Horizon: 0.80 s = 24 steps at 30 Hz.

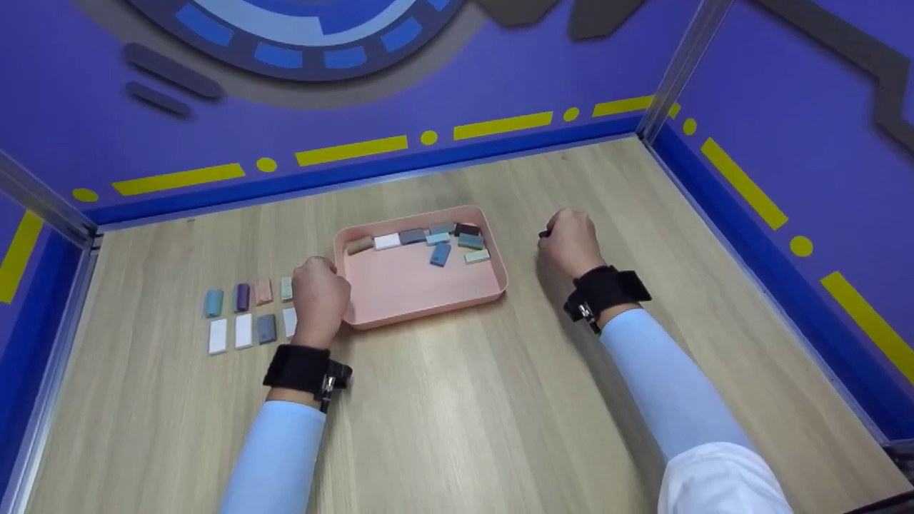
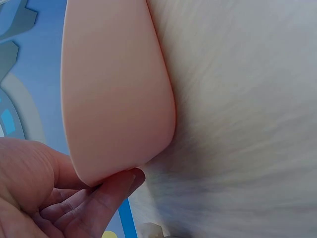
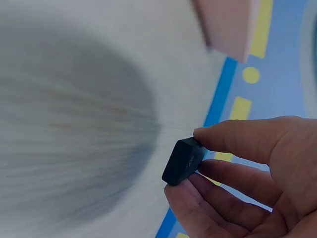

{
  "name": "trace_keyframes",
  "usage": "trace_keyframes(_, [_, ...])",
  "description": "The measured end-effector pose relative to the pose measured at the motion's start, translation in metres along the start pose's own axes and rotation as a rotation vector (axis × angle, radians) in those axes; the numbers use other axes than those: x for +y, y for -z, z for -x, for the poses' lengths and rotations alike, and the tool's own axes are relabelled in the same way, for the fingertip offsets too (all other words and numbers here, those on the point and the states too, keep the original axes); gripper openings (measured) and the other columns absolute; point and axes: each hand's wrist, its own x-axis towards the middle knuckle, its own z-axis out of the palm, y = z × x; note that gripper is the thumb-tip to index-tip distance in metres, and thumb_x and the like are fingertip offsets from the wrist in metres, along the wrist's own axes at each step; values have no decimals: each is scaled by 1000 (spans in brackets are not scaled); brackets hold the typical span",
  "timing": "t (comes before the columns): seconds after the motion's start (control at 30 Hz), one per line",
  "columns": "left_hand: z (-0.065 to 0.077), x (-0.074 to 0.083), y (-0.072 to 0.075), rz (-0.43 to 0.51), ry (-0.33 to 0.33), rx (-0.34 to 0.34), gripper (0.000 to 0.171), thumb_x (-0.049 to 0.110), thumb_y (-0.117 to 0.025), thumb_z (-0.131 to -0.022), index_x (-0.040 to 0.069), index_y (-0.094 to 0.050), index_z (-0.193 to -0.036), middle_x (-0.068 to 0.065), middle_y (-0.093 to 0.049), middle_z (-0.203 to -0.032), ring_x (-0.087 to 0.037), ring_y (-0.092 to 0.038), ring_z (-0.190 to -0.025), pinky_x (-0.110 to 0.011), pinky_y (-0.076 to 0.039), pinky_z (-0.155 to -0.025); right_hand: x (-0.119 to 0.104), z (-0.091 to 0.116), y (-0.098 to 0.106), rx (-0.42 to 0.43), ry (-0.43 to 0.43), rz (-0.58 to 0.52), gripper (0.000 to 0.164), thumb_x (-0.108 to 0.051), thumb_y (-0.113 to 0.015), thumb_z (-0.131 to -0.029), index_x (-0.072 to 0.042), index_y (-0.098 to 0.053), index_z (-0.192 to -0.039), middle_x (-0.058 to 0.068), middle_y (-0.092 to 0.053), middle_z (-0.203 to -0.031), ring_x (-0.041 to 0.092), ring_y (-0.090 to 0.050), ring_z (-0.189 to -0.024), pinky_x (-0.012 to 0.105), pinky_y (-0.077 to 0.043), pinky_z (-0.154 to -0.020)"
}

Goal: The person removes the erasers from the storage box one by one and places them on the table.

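A shallow pink tray (image 1: 400, 318) stands on the wooden table, with several small coloured blocks lying in it, mostly along its far side, such as a white block (image 1: 387, 241). My left hand (image 1: 321, 296) is at the tray's left end; in the left wrist view its thumb and fingers (image 2: 116, 191) pinch the tray's end wall at the rim. To the right of the tray, my right hand (image 1: 571, 243) is raised over the table. Between thumb and fingertips it holds a small black block (image 3: 183, 161) with bevelled edges, largely hidden by the hand in the head view.
Left of the tray, small blocks lie in two rows, among them a light blue block (image 1: 213, 303), a purple block (image 1: 243, 297) and a grey block (image 1: 266, 328). My left hand partly covers their right end. A blue-purple panel wall (image 1: 500, 86) borders the table behind.
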Motion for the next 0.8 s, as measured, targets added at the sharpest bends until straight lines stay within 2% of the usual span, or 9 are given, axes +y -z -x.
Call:
trace_keyframes(0.1, [1, -1, 0, 1, 0, -1, 22, -4, -47, -79, 10, -48, -62, -1, -42, -61, -18, -39, -56, -31, -24, -46, 3, -2, -5, 10, 6, 17, 31, -4, -61, -71, -13, -41, -49, -3, -37, -50, 16, -32, -49, 31, -27, -48])
trace_keyframes(0.27, [1, 0, 0, -10, -8, 9, 23, -3, -46, -78, 11, -45, -60, -1, -42, -61, -18, -39, -55, -30, -25, -45, 5, -7, -10, 33, 1, 18, 30, -4, -62, -71, -13, -43, -49, -3, -40, -52, 19, -35, -53, 32, -29, -51])
trace_keyframes(0.5, [1, 1, 0, -5, -11, 7, 22, -3, -45, -78, 10, -47, -61, -1, -41, -61, -18, -39, -56, -30, -24, -46, 8, -13, -16, 24, 24, 15, 26, -5, -60, -76, -9, -49, -52, -1, -43, -55, 19, -37, -55, 31, -31, -53])
trace_keyframes(0.67, [2, 0, 0, -9, -40, 37, 28, -4, -45, -77, 13, -38, -56, 2, -34, -58, -17, -33, -53, -30, -22, -46, 6, -16, -20, 25, 52, 3, 31, -3, -58, -76, -11, -43, -51, -1, -39, -54, 17, -32, -52, 31, -28, -50])
trace_keyframes(0.8, [3, 1, -1, -21, -30, 37, 29, -5, -46, -78, 14, -38, -57, 2, -34, -58, -17, -34, -53, -30, -22, -46, 7, -17, -25, 21, 41, 18, 33, -2, -56, -76, -13, -39, -51, -1, -38, -53, 17, -30, -51, 32, -27, -49])
